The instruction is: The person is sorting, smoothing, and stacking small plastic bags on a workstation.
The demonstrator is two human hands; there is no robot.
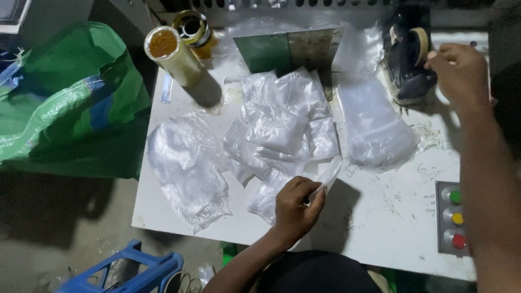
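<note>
My left hand point(294, 210) is at the near edge of a white worktable point(380, 217), pinching a small clear plastic bag point(329, 174) that sticks up from its fingers. Just beyond it lies a loose heap of clear plastic bags point(285, 122). My right hand point(460, 71) reaches to the far right and grips a tape roll point(420, 44) on a black tape dispenser point(407, 65). A flat stack of clear bags point(374, 127) lies below the dispenser.
A crumpled clear plastic sheet point(187, 165) lies at the table's left. Two tape rolls point(175, 54) stand at the back left. A button panel point(453, 218) with green, yellow and red buttons sits at the right front. A green woven sack point(65, 103) and a blue crate point(130, 271) are off the table's left.
</note>
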